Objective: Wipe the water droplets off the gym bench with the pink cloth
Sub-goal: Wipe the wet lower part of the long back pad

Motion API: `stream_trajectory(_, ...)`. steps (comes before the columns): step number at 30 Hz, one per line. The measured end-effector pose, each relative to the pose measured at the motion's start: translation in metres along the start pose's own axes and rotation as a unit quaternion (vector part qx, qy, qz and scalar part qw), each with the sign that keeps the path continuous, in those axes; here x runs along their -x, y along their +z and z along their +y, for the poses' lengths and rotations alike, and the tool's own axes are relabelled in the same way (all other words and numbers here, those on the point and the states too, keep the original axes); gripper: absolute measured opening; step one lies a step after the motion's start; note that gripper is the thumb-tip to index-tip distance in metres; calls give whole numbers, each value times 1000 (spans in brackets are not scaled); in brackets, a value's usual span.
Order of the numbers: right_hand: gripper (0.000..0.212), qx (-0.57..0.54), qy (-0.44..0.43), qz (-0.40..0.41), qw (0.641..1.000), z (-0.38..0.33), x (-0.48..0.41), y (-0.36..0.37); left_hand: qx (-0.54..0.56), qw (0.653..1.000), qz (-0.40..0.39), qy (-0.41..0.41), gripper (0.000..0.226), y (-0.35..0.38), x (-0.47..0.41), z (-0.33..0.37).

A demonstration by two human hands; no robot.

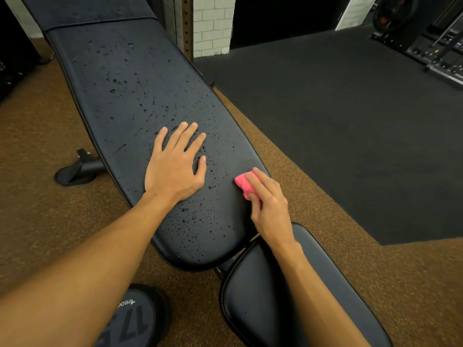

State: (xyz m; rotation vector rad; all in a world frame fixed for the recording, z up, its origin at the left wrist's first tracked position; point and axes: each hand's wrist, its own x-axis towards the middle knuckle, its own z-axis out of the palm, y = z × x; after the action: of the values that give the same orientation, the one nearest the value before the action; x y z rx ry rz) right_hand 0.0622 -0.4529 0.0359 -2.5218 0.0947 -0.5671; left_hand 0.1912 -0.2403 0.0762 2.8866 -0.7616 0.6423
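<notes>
The black padded gym bench [130, 78] stretches from the near centre away to the upper left, its back pad speckled with water droplets [200, 221]. My left hand [175, 166] lies flat on the pad, fingers spread and straight. My right hand [269, 204] grips a small bunched pink cloth [243, 184] and presses it on the pad's right edge. Only the cloth's front end shows past my fingers. A small patch around the cloth looks free of drops.
The separate black seat pad [288, 296] sits at the near right. A round black dumbbell head [135, 319] lies on the brown floor at the bottom. The bench foot [75, 171] stands left. Black rubber mat [338, 134] and weight machines [431, 46] lie right; a white brick pillar [213, 26] stands behind.
</notes>
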Motion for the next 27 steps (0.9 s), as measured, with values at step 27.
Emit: stream_trajectory(27, 43, 4, -57, -20, 998, 2, -15, -3, 0, 1000, 2, -2, 61, -1, 1, 0)
